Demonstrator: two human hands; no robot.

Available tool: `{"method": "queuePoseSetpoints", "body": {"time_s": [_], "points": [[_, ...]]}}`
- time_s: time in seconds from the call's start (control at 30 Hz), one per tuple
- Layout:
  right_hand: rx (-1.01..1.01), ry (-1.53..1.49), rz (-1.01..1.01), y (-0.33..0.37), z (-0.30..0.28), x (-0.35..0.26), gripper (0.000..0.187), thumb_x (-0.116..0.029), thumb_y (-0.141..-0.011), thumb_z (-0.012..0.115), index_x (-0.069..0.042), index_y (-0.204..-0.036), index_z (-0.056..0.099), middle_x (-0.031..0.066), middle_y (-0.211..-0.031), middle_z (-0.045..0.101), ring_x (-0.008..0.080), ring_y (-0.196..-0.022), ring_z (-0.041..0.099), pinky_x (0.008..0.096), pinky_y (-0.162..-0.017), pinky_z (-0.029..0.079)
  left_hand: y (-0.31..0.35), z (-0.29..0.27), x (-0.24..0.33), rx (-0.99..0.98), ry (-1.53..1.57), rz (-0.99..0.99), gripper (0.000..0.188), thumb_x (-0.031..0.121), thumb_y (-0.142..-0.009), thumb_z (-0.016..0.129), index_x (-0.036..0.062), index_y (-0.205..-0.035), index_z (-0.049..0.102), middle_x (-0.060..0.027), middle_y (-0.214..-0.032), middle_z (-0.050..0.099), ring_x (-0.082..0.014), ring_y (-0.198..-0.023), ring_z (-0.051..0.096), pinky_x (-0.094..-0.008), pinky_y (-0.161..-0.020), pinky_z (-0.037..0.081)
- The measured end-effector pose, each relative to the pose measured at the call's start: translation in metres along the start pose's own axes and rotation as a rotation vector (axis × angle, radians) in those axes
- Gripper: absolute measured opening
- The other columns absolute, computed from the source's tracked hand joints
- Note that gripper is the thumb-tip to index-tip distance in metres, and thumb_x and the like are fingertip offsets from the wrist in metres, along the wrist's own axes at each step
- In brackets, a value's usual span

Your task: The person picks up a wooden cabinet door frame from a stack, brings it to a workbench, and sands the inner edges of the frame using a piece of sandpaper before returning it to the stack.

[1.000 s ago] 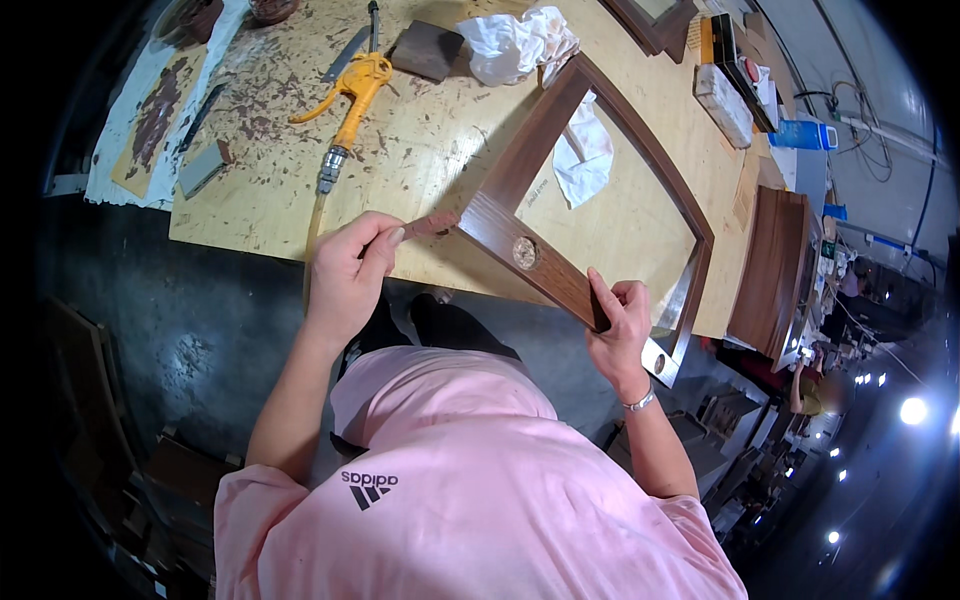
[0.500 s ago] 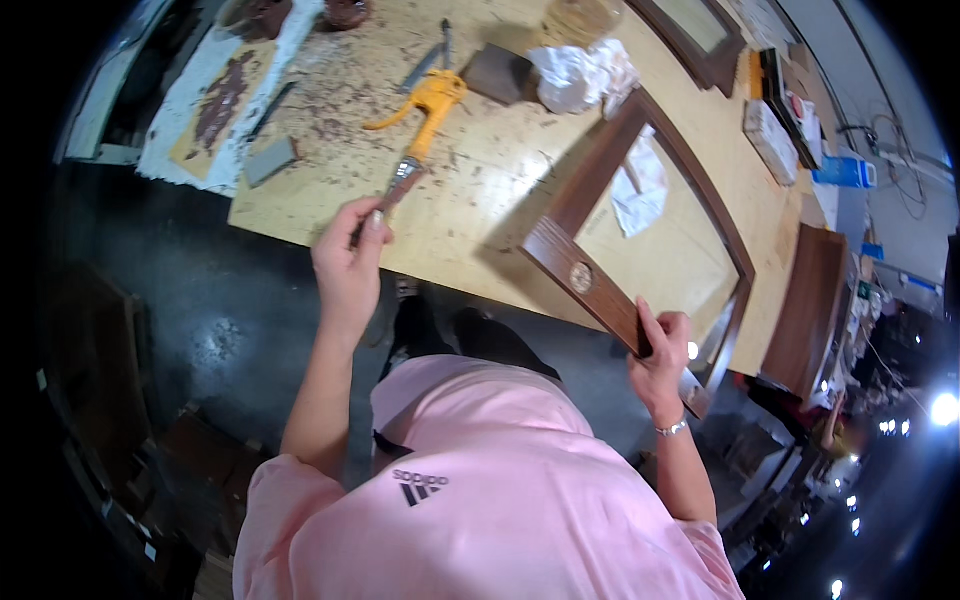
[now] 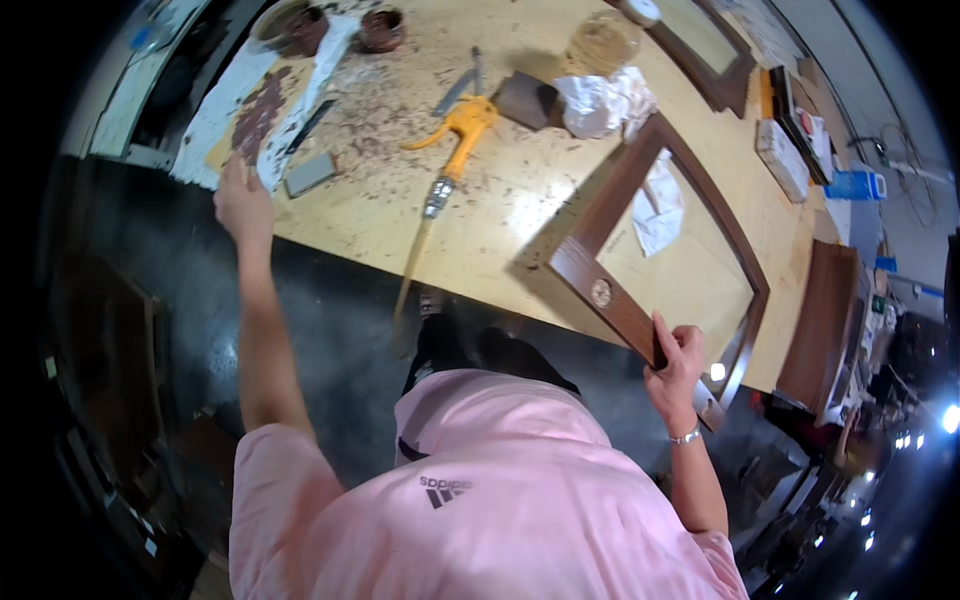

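Observation:
My left hand (image 3: 243,205) is closed at the near edge of a tan board (image 3: 225,150) smeared with brown paste (image 3: 262,112). The small spatula it holds is mostly hidden by the fingers. My right hand (image 3: 678,365) grips the near rail of a dark brown wooden frame (image 3: 632,318), which has an arched side and a round carved inset (image 3: 600,292). The frame is tilted, its near end jutting past the edge of the table (image 3: 390,245). Through its opening a crumpled white sheet (image 3: 658,215) shows.
A yellow air blow gun (image 3: 466,128) with a hose lies mid-table. Around it are a grey block (image 3: 311,175), a dark block (image 3: 526,100), crumpled white plastic (image 3: 600,103), a clear jar (image 3: 603,42) and a brown-stained cup (image 3: 382,30). Another wooden frame (image 3: 715,75) lies at the far right.
My left hand has moved left with the spatula, from beside the blow gun to the paste-smeared board. My right hand still grips the frame. The whole view has shifted slightly.

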State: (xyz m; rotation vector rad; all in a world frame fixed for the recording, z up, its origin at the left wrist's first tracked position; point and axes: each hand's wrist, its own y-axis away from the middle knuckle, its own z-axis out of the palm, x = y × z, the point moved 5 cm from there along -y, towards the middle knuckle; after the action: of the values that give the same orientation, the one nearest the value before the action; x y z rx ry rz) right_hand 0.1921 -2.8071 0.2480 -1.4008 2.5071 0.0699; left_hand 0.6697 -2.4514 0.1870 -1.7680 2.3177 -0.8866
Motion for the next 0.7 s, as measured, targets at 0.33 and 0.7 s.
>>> {"method": "queuePoseSetpoints", "body": {"time_s": [0.33,0.7], "points": [[0.029,-0.028,-0.025,0.001,-0.001,0.006,0.064,0.006,-0.057,0.063,-0.016,-0.116,0.064,0.0074,-0.08,0.047,0.0262,-0.072,0.046,0.0373,-0.062,0.038,0.23,-0.058,0.239,-1.455,1.327,-0.268,0.022,0.014,-0.093,0.056,-0.0007,-0.108,0.061,-0.0052,-0.094,0.065,-0.0104,-0.082,0.06,-0.0216,-0.074,0.047],[-0.001,-0.057,-0.031,0.004,-0.015,0.011,0.055,0.004,-0.065,0.061,-0.014,-0.117,0.062,0.008,-0.082,0.047,0.0261,-0.078,0.047,0.0367,-0.065,0.039,0.161,-0.071,0.337,-1.466,1.246,0.21,0.021,0.009,-0.089,0.057,0.0003,-0.106,0.063,-0.0088,-0.095,0.068,-0.0143,-0.086,0.064,-0.0272,-0.075,0.051]]}}
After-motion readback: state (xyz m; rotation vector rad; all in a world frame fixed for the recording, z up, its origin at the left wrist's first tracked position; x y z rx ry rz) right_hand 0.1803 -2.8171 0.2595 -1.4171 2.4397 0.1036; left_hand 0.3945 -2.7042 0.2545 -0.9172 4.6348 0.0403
